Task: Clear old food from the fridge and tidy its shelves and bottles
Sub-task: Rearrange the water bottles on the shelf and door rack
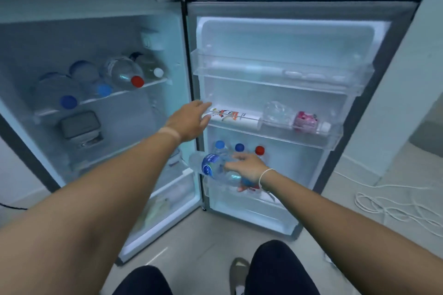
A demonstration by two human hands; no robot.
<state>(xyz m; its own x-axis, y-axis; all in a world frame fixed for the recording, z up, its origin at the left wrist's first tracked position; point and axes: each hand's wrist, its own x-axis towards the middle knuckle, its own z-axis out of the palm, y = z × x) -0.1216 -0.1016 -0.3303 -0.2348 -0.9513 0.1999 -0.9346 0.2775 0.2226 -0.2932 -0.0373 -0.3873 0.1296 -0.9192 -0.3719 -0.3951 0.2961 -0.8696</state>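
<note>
The fridge stands open with its door (374, 127) swung right. My right hand (247, 167) grips a clear water bottle with a blue label (211, 167), held sideways in front of the lowest door rack. Behind it stand three bottles, two with blue caps (219, 144) and one with a red cap (259, 150). My left hand (191, 120) reaches toward the left end of the middle door rack (311, 137), fingers apart, beside a white tube-like carton (236, 116). That rack also holds a crumpled clear bottle (278, 111) and a pink-labelled bottle (308, 121).
Several water bottles lie on the upper inner shelf (124, 92). A grey lidded container (80, 126) sits below them. The top door rack (287, 76) holds almost nothing. A crisper drawer (172, 194) is at the bottom. White cable (395, 206) coils on the floor at right.
</note>
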